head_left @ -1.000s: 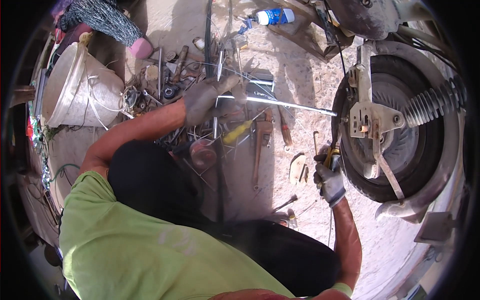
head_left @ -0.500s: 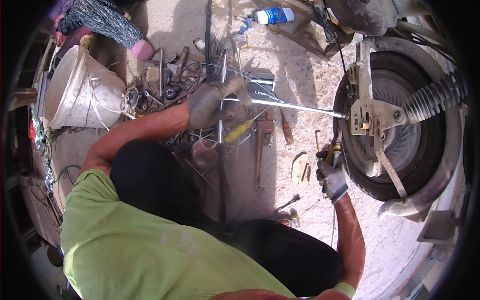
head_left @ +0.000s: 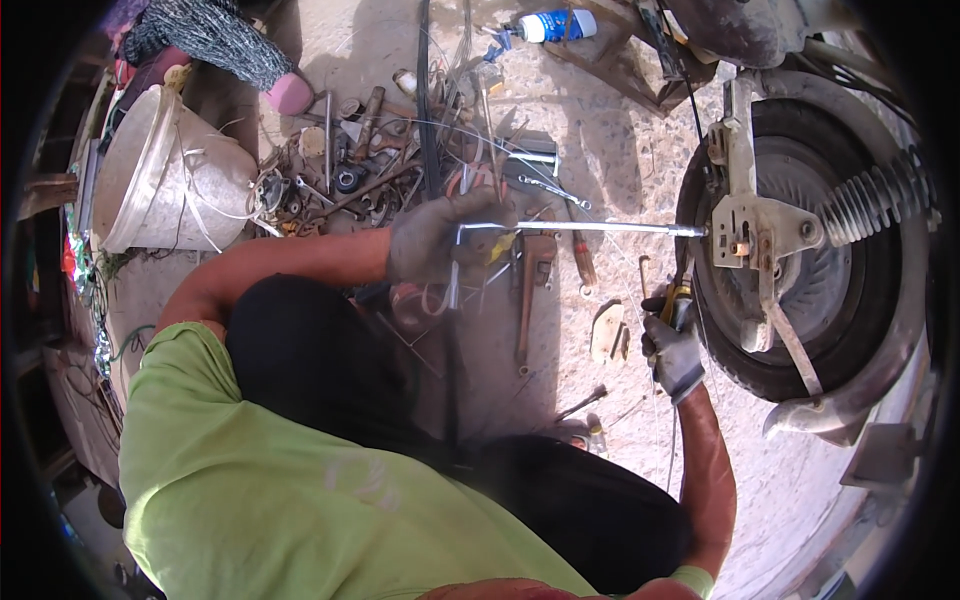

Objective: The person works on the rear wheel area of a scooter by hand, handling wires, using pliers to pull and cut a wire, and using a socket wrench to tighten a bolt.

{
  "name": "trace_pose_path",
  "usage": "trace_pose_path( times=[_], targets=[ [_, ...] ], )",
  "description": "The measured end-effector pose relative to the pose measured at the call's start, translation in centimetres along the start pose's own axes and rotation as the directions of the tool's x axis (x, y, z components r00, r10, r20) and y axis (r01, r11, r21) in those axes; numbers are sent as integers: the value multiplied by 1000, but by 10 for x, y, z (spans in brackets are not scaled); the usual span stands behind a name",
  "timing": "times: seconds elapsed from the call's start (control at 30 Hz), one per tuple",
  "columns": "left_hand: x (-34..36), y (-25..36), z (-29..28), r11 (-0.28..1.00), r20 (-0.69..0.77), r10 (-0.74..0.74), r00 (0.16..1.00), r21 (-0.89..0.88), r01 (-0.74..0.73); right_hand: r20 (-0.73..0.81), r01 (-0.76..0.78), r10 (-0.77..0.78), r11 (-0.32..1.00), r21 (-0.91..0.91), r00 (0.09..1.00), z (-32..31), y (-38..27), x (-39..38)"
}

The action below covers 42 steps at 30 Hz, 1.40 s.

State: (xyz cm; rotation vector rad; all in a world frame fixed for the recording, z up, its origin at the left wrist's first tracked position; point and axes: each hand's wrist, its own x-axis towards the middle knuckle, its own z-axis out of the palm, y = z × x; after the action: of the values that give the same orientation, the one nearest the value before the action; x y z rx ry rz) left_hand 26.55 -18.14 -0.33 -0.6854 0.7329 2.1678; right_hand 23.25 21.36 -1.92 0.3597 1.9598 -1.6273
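My left hand [head_left: 440, 232], in a grey work glove and slightly blurred, is closed at the crossbar end of a T-handle socket wrench [head_left: 610, 227]. The long chrome shaft runs level to the right, its far end against the bracket [head_left: 738, 228] at the wheel's hub. My right hand [head_left: 672, 352], also gloved, is wrapped round a tool with a yellow-and-black handle [head_left: 681, 300] beside the tire's left edge. That tool's tip lies close to the wheel, and its exact kind is hard to make out. A motorcycle-type wheel [head_left: 790, 345] stands at the right with a coil spring shock absorber [head_left: 868, 208].
Rusty tools and loose parts [head_left: 345, 160] lie left of centre, beside a tilted white bucket [head_left: 165, 180]. A pipe wrench [head_left: 530, 290], a screwdriver [head_left: 583, 258] and a flat plate [head_left: 606, 332] rest on the concrete. A blue-and-white bottle [head_left: 556, 26] lies at the back.
My left hand has moved down and a little right, and the wrench's crossbar has turned. My right hand stays by the tire with its tool. The whole view has shifted slightly.
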Motion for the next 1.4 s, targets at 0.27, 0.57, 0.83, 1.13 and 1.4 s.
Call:
trace_pose_path(
  times=[0.27,0.57,0.83,1.13,1.4],
  targets=[
    [3,-3,8,999,69,47,996,-17,-46,-8,-28,29,999,23,1000,0,1,0],
    [-8,6,5,90,426,136,894,894,-440,-40,-36,36,999,-6,999,2,4,2],
    [-26,10,36,642,-41,-193,980,750,158,-13,3,-3,1000,-28,1000,2,3,1],
    [-27,23,61,-715,411,5,912,639,-284,-8,20,-20,1000,-17,1000,2,5,2],
    [-28,24,45,-605,556,23,831,669,-431,-15,-3,3,1000,-7,1000,2,7,1]
  ],
)
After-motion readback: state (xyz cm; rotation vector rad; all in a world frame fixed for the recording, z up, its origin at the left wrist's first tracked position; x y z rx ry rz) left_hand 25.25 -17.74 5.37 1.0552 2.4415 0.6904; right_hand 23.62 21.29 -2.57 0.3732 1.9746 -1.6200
